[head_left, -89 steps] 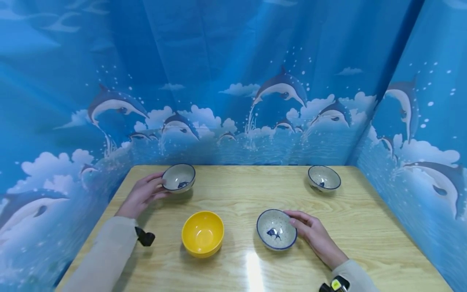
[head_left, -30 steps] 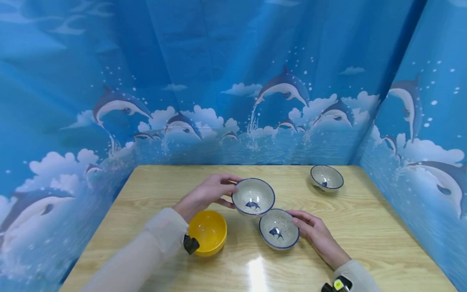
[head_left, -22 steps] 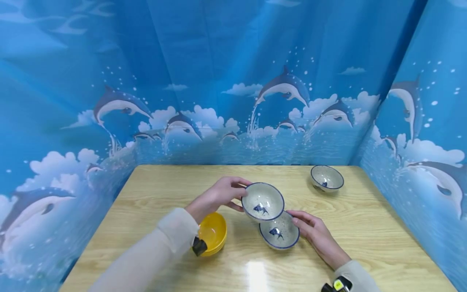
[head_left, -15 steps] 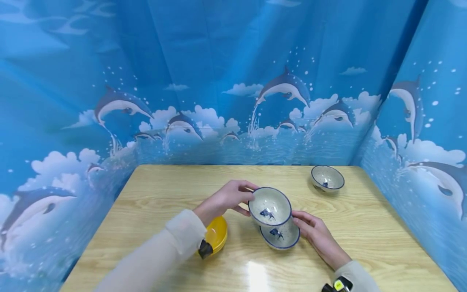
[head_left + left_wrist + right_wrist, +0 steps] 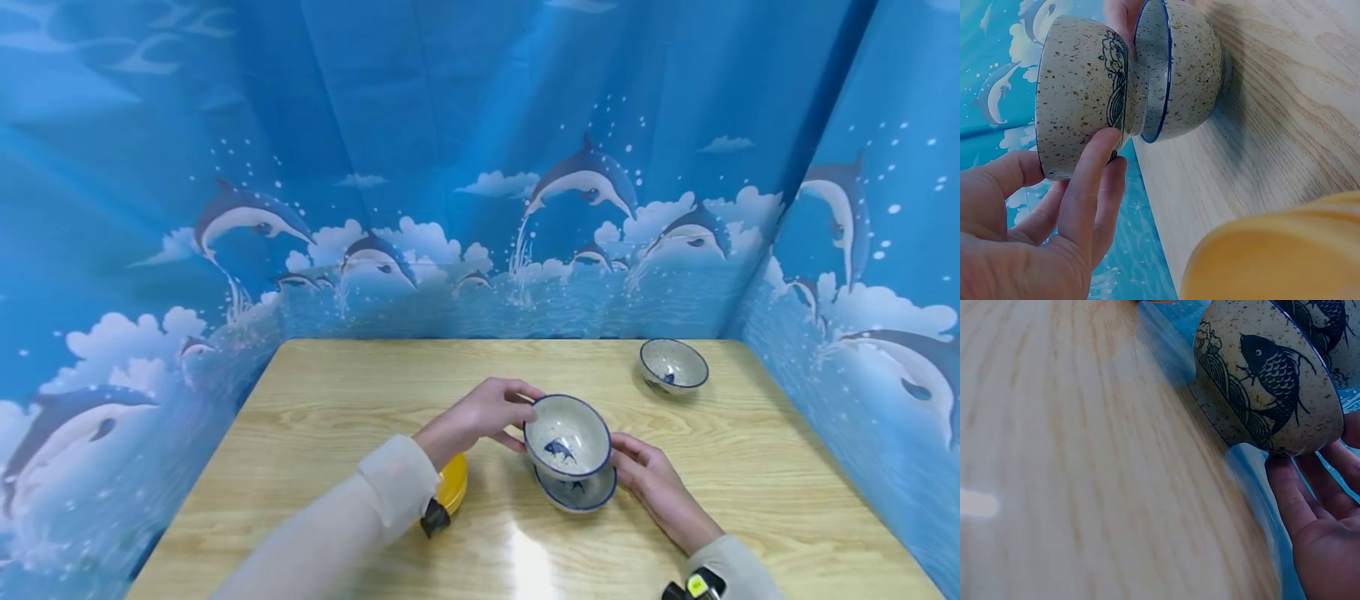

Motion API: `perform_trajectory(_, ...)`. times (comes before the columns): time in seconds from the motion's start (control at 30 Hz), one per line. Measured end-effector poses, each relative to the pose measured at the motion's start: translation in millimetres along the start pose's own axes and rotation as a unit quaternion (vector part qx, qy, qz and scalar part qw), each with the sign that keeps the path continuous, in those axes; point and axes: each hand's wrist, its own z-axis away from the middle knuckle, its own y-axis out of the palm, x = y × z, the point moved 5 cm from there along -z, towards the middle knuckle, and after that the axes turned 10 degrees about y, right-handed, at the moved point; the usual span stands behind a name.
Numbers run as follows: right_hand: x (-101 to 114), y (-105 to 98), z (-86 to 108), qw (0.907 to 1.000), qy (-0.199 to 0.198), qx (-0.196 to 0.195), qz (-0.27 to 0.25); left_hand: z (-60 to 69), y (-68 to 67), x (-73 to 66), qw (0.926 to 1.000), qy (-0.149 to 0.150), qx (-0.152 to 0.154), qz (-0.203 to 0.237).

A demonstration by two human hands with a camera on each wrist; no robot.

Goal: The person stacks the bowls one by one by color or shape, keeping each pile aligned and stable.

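My left hand [image 5: 487, 417] pinches a speckled grey, blue-rimmed bowl [image 5: 567, 433] by its left side, thumb at the rim and fingers underneath. That bowl is held over a matching lower bowl [image 5: 581, 498], hiding most of its inside. In the left wrist view, the foot of the upper bowl [image 5: 1075, 94] is at the mouth of the lower bowl [image 5: 1194, 75]. My right hand [image 5: 654, 486] holds the lower bowl's right side. The right wrist view shows a dark blue fish on the lower bowl [image 5: 1272, 381], with fingers [image 5: 1288, 494] against it.
Yellow bowls [image 5: 452, 485], apparently stacked, stand left of the grey pair, partly hidden by my left wrist. Another grey bowl [image 5: 673, 365] sits at the table's back right. A blue dolphin-print curtain [image 5: 465, 167] borders the wooden table [image 5: 360, 375].
From the back left, my left hand has carried its bowl rightward and towards me, over the lower bowl, progressively covering it. My right hand has stayed on the lower bowl.
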Motion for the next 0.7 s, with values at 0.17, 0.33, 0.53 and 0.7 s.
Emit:
perform_trajectory(0.17, -1.5, -1.3, -1.0, 0.9998, 0.017, -0.008, -0.007, 0.3, 3.4, 1.1, 1.0000, 0.000, 0.001, 0.000)
perform_trajectory(0.33, -2.3, -1.6, -1.1, 0.9995, 0.026, -0.015, -0.006, 0.7, 9.0, 2.9, 1.0000, -0.004, 0.003, 0.001)
perform_trajectory(0.53, -1.6, -0.7, -0.8, 0.9998, 0.013, -0.007, -0.010, -0.2, 15.1, 5.2, 0.9999, -0.011, -0.001, -0.004)
perform_trajectory(0.7, -1.1, -0.3, -1.0, 0.9998, -0.004, 0.003, -0.017, -2.2, 18.8, 7.9, 0.9998, -0.017, -0.005, -0.009)
